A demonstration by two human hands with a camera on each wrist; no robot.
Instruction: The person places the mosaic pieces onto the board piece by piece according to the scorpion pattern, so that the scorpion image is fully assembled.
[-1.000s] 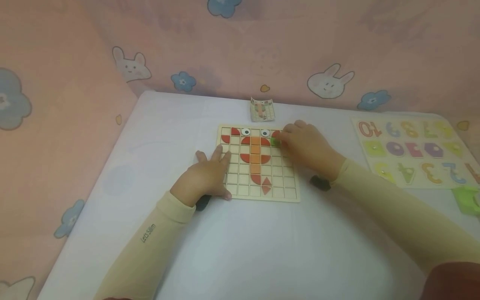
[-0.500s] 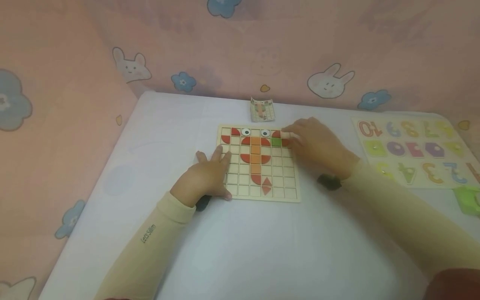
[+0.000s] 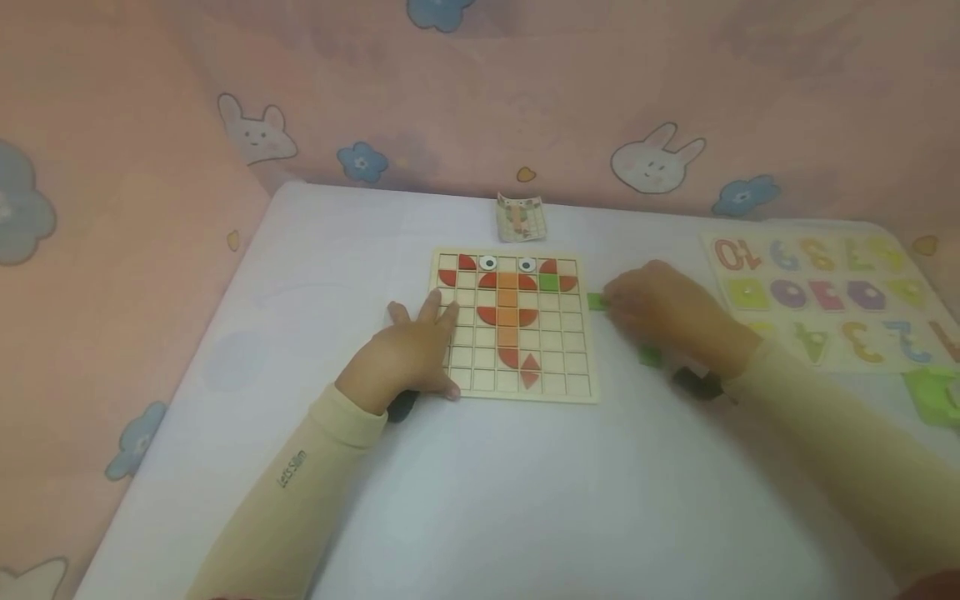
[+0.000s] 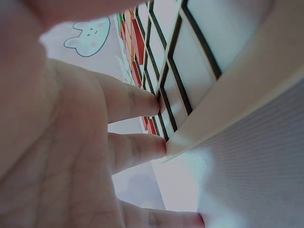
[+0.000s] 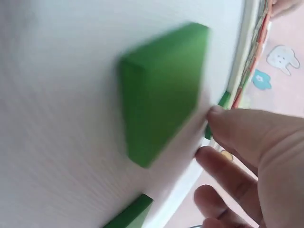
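A wooden grid board [image 3: 551, 340] lies on the white table with a crab-like pattern of red, orange and green tiles and two eye pieces. My left hand [image 3: 405, 354] rests on its left edge, fingers spread; in the left wrist view the fingertips [image 4: 159, 147] touch the rim. My right hand [image 3: 671, 312] is off the board's right side, its fingertips beside a green tile [image 3: 597, 302] near the board edge. In the right wrist view the thumb [image 5: 216, 111] overlaps that tile, thumb and fingers apart. A larger green tile [image 5: 164, 95] lies closer to the wrist.
A small curled picture card [image 3: 521, 218] stands behind the board. At the right lie a number and shape puzzle board [image 3: 765, 329] and a bright green object [image 3: 930, 396]. Another green tile [image 5: 133, 213] shows at the lower edge of the right wrist view. A patterned pink cloth wall borders the table.
My right hand has moved right and off the board, exposing a red quarter-circle tile at the board's upper right and green tiles on the table. My left hand has stayed in place.
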